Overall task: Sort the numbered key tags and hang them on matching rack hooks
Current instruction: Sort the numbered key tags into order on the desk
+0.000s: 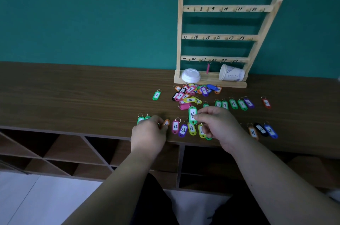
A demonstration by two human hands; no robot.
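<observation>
Coloured numbered key tags lie on the brown table (pixel 73 95). A mixed pile of tags (pixel 193 94) sits in front of the wooden rack (pixel 217 36), whose numbered hooks run 1 to 24. One pink tag (pixel 207 68) hangs on the bottom row. My right hand (pixel 219 125) pinches a green tag marked 16 (pixel 192 115) above a near row of tags 12 (pixel 175 126), 13 (pixel 183 130) and 14 (pixel 191 128). At that row's left end, my left hand (pixel 149 134) pinches an orange tag (pixel 166 123). Green tags 17 to 20 (pixel 230 104) form a further row.
A white cup lid (pixel 190 75) and a tipped paper cup (pixel 231 73) rest on the rack's base. A lone green tag 2 (pixel 156 95) lies to the left. Tags 21 to 23 (pixel 262 130) lie at the right. Open shelf compartments (pixel 64 153) sit below the table edge.
</observation>
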